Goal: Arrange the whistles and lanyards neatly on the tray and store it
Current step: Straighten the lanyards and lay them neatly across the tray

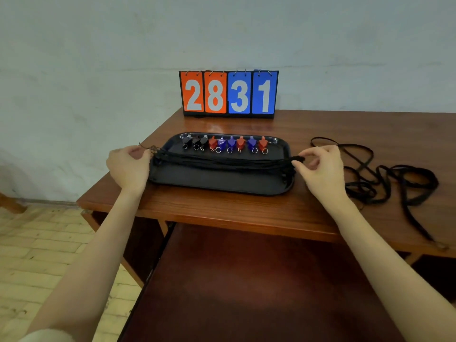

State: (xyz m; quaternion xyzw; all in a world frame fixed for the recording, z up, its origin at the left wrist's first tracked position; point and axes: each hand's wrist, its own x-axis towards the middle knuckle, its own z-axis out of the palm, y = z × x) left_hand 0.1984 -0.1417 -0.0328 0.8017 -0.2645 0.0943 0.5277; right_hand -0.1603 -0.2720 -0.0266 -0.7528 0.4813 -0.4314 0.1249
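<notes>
A black tray (pixel 217 183) lies on the wooden table. Along its far side stands a row of several whistles (pixel 224 143), black, red and blue, each with a metal ring. A bundle of thin black cords (pixel 222 161) stretches across the tray's middle from left to right. My left hand (pixel 128 164) pinches the bundle's left end at the tray's left rim. My right hand (pixel 320 166) pinches the right end just past the right rim. A tangle of flat black lanyards (pixel 385 178) lies loose on the table to the right of the tray.
A flip scoreboard (pixel 228 94) reading 28 and 31 stands at the table's back edge against the wall. Below the table's front edge an open drawer or pull-out shelf (pixel 246 280) extends toward me. Tiled floor lies to the left.
</notes>
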